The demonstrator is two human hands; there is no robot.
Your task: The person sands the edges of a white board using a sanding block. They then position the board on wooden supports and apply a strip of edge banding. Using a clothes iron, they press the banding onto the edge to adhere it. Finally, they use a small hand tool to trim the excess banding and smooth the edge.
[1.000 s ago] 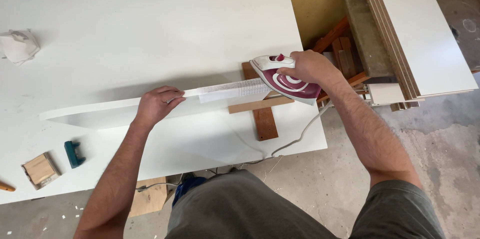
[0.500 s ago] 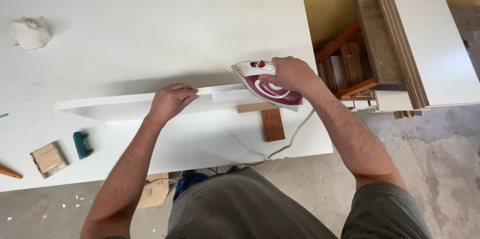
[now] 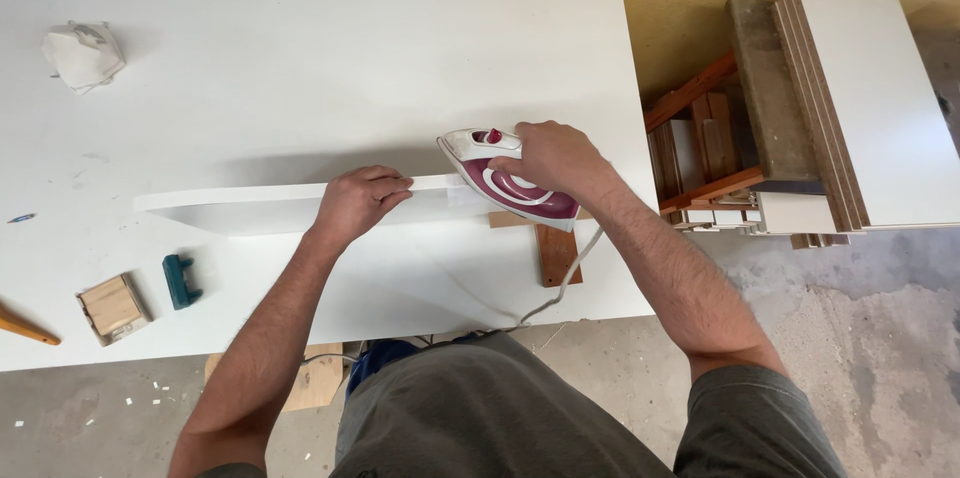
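A long white board [image 3: 240,210] stands on its edge across the white table [image 3: 300,58]. My left hand [image 3: 358,200] grips its top edge near the middle. My right hand [image 3: 552,160] holds a white and purple clothes iron [image 3: 505,178] by the handle, with its sole pressed on the board's top edge just right of my left hand. The iron's white cord [image 3: 560,283] hangs off the table's front edge. A brown wooden block [image 3: 556,254] lies on the table under the board's right end.
A crumpled white cloth [image 3: 83,56] lies at the far left. A small wooden block [image 3: 112,308], a teal tool [image 3: 181,281] and an orange handle [image 3: 25,328] sit front left. White panels [image 3: 860,108] are stacked on a wooden stand at the right.
My right hand has slid the iron leftward along the board's edge, closer to my left hand. My left hand has kept its grip on the board.
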